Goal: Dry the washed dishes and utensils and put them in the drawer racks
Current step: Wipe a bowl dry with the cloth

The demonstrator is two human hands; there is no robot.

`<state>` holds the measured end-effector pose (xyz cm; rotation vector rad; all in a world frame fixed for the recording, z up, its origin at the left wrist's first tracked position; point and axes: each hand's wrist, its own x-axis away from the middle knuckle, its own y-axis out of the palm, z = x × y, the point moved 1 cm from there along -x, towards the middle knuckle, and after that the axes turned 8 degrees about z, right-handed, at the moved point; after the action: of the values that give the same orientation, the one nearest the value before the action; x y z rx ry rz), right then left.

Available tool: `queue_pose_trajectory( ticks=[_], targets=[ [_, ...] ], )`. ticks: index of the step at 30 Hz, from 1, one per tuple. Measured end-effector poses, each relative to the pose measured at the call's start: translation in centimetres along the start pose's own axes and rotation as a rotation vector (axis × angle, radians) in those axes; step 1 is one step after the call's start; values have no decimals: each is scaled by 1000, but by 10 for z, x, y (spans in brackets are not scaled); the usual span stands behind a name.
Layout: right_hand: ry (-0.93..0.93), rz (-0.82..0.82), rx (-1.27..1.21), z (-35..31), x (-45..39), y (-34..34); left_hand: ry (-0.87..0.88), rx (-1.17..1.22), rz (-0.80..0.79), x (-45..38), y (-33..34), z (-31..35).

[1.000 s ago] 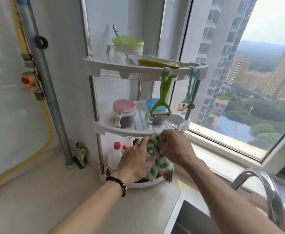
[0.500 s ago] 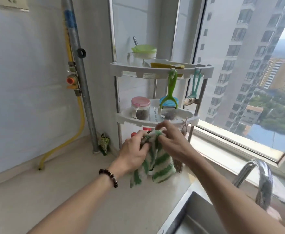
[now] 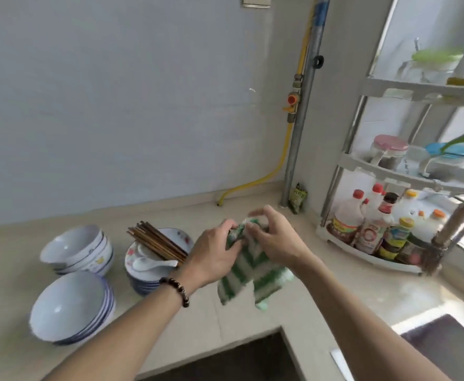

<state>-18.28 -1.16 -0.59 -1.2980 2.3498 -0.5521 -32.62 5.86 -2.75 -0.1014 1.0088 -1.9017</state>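
Left hand (image 3: pixel 215 255) and right hand (image 3: pixel 276 237) raised together above the countertop (image 3: pixel 321 284), both gripping the green-and-white striped cloth (image 3: pixel 248 273): left fingers curled round its bunched top edge, right thumb and fingertips pinching the same edge from the other side. Cloth hanging below and between the two hands, clear of the counter. Left of the hands, well apart: two stacks of white bowls (image 3: pixel 73 302) (image 3: pixel 79 250) and a stack of plates (image 3: pixel 154 266) topped with chopsticks (image 3: pixel 156 243) and a spoon (image 3: pixel 152 264).
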Motion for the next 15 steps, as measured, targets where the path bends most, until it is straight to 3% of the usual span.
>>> queue_pose_trajectory(
  ticks=[4, 9, 15],
  targets=[
    [-69, -40, 40, -44, 22, 92, -69, -26, 6, 46, -61, -73],
    [15, -110, 153, -69, 46, 212, -175, -186, 40, 97, -136, -178],
    [170, -239, 355, -61, 60, 316, -474, -423, 48, 133, -183, -267]
  ],
)
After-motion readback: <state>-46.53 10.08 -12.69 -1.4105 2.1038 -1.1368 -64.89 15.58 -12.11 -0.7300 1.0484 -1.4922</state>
